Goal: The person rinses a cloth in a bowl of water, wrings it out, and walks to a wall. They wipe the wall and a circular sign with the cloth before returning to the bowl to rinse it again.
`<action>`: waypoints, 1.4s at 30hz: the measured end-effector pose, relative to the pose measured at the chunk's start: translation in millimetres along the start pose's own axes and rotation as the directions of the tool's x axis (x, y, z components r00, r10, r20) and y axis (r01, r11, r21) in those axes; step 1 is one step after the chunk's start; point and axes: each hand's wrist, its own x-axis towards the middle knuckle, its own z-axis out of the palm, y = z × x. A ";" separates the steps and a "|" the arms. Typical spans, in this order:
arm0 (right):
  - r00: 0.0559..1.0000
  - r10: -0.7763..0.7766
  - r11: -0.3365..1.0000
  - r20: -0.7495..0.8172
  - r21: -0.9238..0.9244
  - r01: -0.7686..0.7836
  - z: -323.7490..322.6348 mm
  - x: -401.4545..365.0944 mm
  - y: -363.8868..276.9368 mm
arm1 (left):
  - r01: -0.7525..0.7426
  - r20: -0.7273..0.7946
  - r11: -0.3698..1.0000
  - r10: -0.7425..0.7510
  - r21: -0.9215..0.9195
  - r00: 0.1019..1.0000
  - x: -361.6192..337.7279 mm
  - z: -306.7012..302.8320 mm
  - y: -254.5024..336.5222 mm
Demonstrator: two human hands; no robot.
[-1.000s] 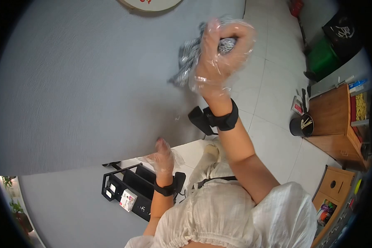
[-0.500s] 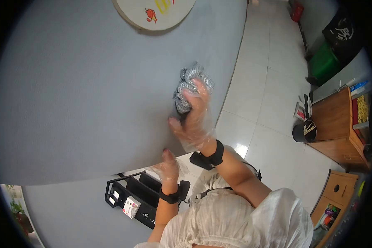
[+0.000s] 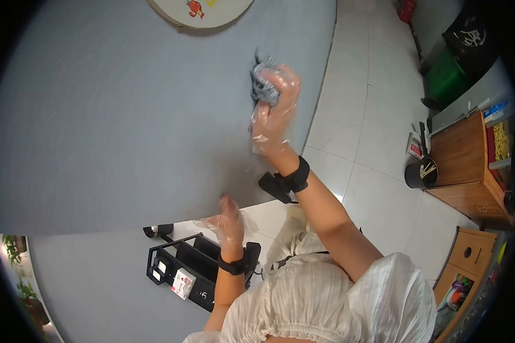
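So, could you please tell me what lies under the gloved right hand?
A crumpled silvery cloth on the grey table; the right hand hides its lower part.

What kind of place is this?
Probably a restaurant dining room: a large grey table where the right hand presses a cloth, a black tub of what look like chopsticks beside a wooden cabinet, and a tiled floor.

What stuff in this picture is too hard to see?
Head view:
- Cloth: mostly wrapped in the right hand, so its full shape is hidden.
- Round disc: cut off by the top edge; only part of a red drawing shows.
- Labels on the black rack: too small to read.
- Pale sticks in the black bucket: too small to identify.
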 end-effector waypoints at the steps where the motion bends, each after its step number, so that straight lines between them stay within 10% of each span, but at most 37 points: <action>1: 0.999 0.005 1.000 -0.045 0.013 -0.004 1.6 6.2 -1.6 | -0.002 0.000 1.000 0.002 -0.004 1.000 0.7 0.5 1.5; 10: 0.873 0.464 0.769 0.152 0.420 -0.482 -13.5 39.0 -3.1 | -0.187 -0.115 0.974 0.202 0.128 0.973 9.6 17.6 22.3; 16: 0.752 0.557 0.805 0.351 -0.005 -0.594 -19.9 52.3 -21.5 | -0.053 -0.020 0.997 0.054 0.065 0.998 3.5 3.0 7.2; 22: 0.971 0.236 0.939 -0.040 0.268 -0.217 10.3 33.6 -13.4 | 0.016 0.011 1.000 -0.016 0.023 1.000 -2.3 -3.4 -5.3; 28: 0.992 -0.066 0.982 0.109 0.185 0.045 7.6 -3.9 -6.5 | -0.037 0.022 0.992 0.035 0.120 0.999 -4.0 -3.5 -6.4; 42: 0.988 -0.080 0.994 0.128 0.090 0.069 7.6 49.3 -13.5 | 0.047 0.063 0.989 -0.057 0.141 0.996 -18.8 -12.3 -26.8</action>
